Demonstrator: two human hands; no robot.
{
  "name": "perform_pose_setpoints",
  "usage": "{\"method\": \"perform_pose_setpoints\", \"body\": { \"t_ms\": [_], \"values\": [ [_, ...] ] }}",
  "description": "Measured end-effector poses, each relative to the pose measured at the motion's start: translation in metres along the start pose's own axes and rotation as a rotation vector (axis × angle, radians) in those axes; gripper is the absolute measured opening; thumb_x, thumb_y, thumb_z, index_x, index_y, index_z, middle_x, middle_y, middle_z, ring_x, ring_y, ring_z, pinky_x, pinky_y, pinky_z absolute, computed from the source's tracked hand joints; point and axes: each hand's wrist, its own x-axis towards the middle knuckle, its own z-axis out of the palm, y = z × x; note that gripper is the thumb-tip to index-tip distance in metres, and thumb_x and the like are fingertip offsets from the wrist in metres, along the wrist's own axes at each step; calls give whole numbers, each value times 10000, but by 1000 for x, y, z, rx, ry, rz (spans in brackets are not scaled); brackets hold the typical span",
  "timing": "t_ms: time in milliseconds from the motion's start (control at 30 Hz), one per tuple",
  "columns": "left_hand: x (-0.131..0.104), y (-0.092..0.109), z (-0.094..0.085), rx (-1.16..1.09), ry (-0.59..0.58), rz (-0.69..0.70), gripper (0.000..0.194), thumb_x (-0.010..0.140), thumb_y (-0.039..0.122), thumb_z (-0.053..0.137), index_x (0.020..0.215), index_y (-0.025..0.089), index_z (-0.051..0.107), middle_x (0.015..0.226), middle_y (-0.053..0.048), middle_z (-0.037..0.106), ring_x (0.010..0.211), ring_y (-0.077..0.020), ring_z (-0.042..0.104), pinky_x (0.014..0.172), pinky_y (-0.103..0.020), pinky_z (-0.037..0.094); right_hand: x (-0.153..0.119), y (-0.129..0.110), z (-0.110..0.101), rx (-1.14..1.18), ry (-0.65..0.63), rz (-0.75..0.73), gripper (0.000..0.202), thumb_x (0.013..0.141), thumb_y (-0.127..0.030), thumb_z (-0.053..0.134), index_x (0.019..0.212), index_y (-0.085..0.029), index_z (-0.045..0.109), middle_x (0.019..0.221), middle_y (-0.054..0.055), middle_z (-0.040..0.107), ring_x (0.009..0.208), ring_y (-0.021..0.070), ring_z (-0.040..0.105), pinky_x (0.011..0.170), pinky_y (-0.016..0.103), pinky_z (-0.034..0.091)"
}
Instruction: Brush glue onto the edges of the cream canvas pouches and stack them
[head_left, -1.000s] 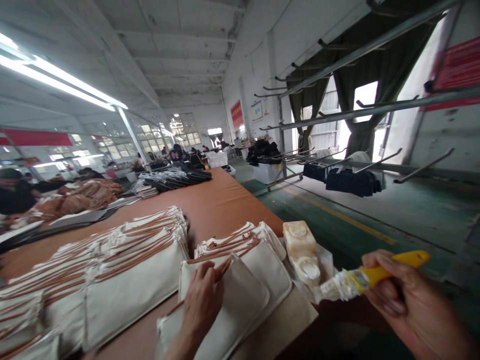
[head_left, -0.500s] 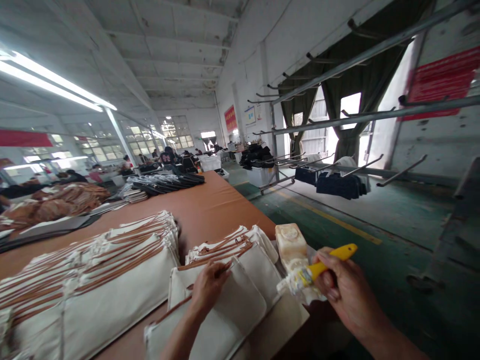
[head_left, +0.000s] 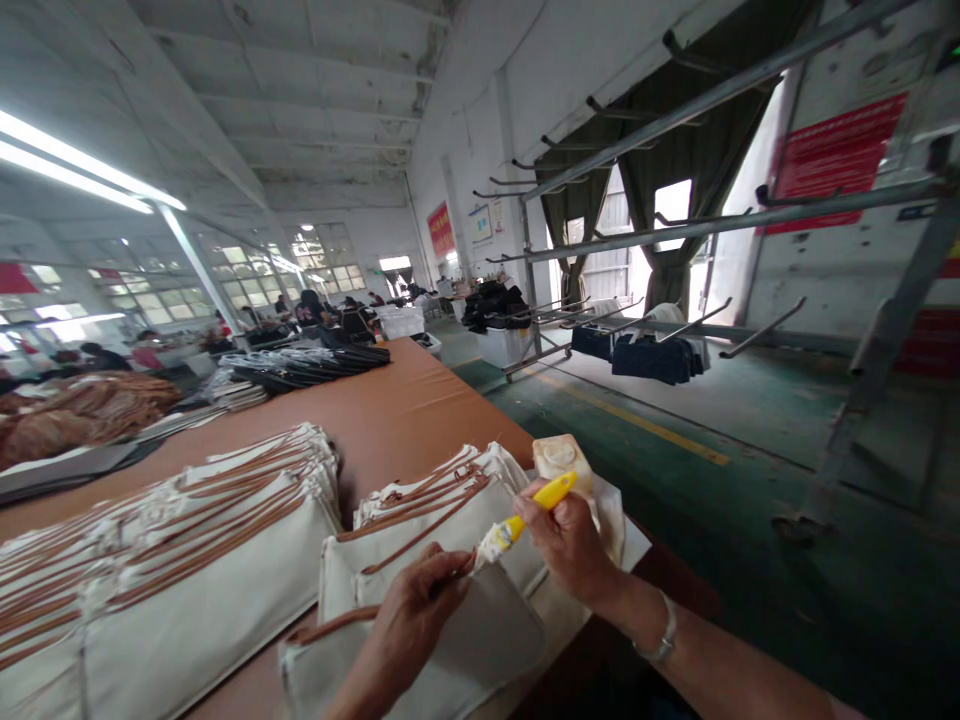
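My right hand (head_left: 566, 540) is closed round the yellow handle of a brush (head_left: 546, 494). The brush's white-coated bristles meet the end of a thin brown strap (head_left: 466, 562), pinched in my left hand (head_left: 424, 600). Beneath my hands lies a pale fabric piece with a rounded flap (head_left: 491, 640), on a short stack of cream pieces with brown straps (head_left: 442, 515). Beyond my right hand is a yellowish plastic container (head_left: 559, 455), partly hidden by that hand.
Long rows of cream pieces with brown straps (head_left: 202, 600) cover the left of the brown table (head_left: 420, 400). Black items (head_left: 315, 362) lie at its far end. A metal rack (head_left: 675, 235) stands on the right; people sit far back.
My right hand has moved left with the brush, from beside the container to the strap end at my left hand. My left hand has risen slightly into view. The whole view has shifted a little.
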Motion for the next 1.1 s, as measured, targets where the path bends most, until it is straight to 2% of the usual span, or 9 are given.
{"method": "perform_pose_setpoints", "body": {
  "t_ms": [133,333,433,533,700,867,933,1033,1100],
  "values": [
    [-3,5,4,54,31,22,302,883,441,554,917,188,716,862,-49,614,808,-199,594,695,-268,470,0,-3,-5,-55,81,-25,298,910,-427,539,759,-174,589,562,-45,446,532,115,419,543,255,368],
    [-6,5,14,111,50,95,299,891,458,570,870,198,714,798,-17,520,721,-153,532,625,-232,425,-7,-8,-7,-94,-16,-94,259,895,-355,558,704,-180,572,611,-15,523,587,134,489,593,262,395],
    [-13,2,22,133,142,144,305,880,468,591,825,195,716,761,-19,519,685,-149,532,591,-228,421,-3,-8,-17,-110,75,-88,272,903,-387,545,733,-179,590,625,-11,532,595,138,496,604,262,405],
    [-21,-2,30,197,204,243,223,887,407,606,842,216,713,766,-26,567,673,-146,567,570,-223,429,2,-7,-29,-80,125,-17,315,916,-445,518,765,-180,596,568,-34,478,521,120,430,532,254,364],
    [-30,-6,37,370,247,453,77,884,271,630,827,228,658,750,-6,602,645,-126,598,586,-217,451,-2,-8,-25,65,-2,107,313,871,-453,584,735,-171,592,500,-65,392,470,94,345,468,238,292],
    [-33,-9,40,425,304,503,102,884,240,626,783,232,617,701,12,588,618,-126,595,560,-222,447,-12,-17,-26,110,-250,217,326,844,-450,608,676,-172,586,503,-64,399,463,81,341,456,227,270],
    [-32,-10,41,433,324,491,126,884,237,622,760,228,601,693,14,579,610,-125,589,552,-223,439,-12,-19,-32,142,-218,246,329,840,-457,602,676,-174,576,516,-67,397,444,70,292,439,230,241],
    [-31,-12,42,443,338,493,136,885,236,618,753,225,588,688,17,564,604,-124,581,547,-224,428,-10,-15,-32,169,-89,239,322,846,-459,592,696,-176,561,508,-77,360,441,66,242,428,235,201],
    [-30,-13,42,446,341,501,129,886,245,620,762,226,590,688,19,562,597,-124,576,549,-227,425,-11,-10,-27,157,-99,231,322,843,-464,611,715,-173,561,496,-82,345,447,69,259,429,233,195]
  ]
}}
